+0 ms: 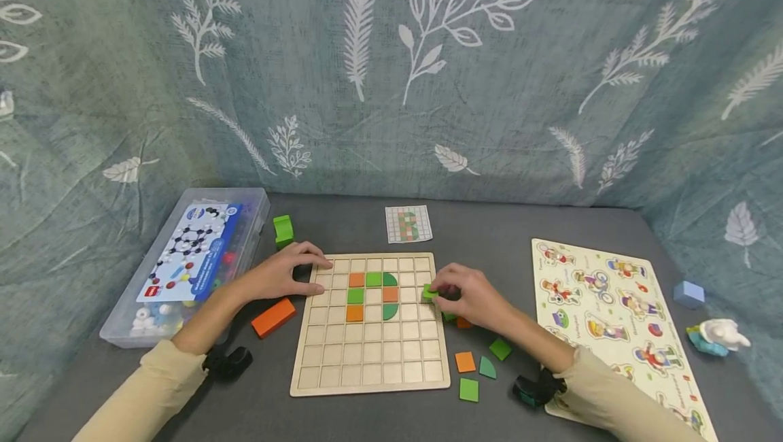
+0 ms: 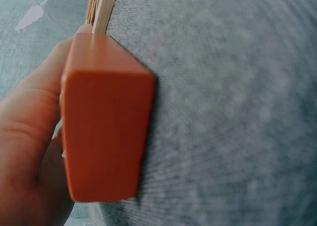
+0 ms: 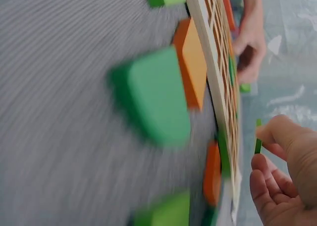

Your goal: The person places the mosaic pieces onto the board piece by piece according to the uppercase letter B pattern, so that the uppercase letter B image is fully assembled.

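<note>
Two hands: right hand (image 1: 467, 299) pinches a green tile (image 3: 258, 137); left hand (image 1: 287, 272) rests spread on the board (image 1: 367, 360), seen only overhead.

- The green tile (image 1: 429, 292) is a small flat light-green piece, pinched on edge by the fingertips of the right hand (image 1: 467, 298) just over the right-hand columns of the board.
- The wooden grid board (image 1: 370, 353) is pale, square and cut into small square cells. It lies flat on the grey table, with orange and green tiles set in its upper middle cells. The left hand (image 1: 283, 272) rests spread on its upper left corner.
</note>
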A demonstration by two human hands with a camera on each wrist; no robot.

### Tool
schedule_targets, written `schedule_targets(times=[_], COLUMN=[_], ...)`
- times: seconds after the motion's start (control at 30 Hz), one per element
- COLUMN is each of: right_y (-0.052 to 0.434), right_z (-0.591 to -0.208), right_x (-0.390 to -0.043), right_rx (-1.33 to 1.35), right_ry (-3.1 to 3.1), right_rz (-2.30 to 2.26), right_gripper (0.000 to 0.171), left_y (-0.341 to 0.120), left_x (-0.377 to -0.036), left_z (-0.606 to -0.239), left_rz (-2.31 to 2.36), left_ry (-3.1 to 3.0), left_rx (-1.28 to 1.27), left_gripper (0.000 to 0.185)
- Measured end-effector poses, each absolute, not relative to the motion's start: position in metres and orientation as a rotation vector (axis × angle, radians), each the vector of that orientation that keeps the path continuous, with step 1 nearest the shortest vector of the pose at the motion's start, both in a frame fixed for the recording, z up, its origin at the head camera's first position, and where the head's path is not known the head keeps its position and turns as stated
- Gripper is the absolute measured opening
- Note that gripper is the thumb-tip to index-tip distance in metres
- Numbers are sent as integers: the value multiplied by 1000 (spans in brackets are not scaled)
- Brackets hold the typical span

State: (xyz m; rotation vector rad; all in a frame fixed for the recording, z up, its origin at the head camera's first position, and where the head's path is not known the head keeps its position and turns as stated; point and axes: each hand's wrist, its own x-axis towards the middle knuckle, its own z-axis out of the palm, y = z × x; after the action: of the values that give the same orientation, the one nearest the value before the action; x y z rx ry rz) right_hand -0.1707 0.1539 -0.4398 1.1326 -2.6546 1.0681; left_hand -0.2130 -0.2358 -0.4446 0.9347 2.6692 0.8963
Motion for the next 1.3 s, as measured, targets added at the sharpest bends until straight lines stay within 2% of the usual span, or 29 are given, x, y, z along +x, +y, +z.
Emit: schedule_targets(times=[0.3,0.47,1.1,1.3], right_y=[93,74,67,82], right_z=[-439,-438,-438,-435], right_x=[-170,-170,-168,-162], right_rx=[1417,1438,1436,1497], right_ry=[-2651,-2731,-2748,-2633], right_rz=[995,908,727,621], right_gripper=[9,11,10,19], left_y=[-235,-233,-234,-233], left_x=[-213,-213,-212,-213], left_z=[-442,-442,-442,-442], left_rz=[894,894,890,886], left_ry=[2669,2668,2677,2675], left_rx=[938,930,941,940], left_gripper=[41,41,40,40])
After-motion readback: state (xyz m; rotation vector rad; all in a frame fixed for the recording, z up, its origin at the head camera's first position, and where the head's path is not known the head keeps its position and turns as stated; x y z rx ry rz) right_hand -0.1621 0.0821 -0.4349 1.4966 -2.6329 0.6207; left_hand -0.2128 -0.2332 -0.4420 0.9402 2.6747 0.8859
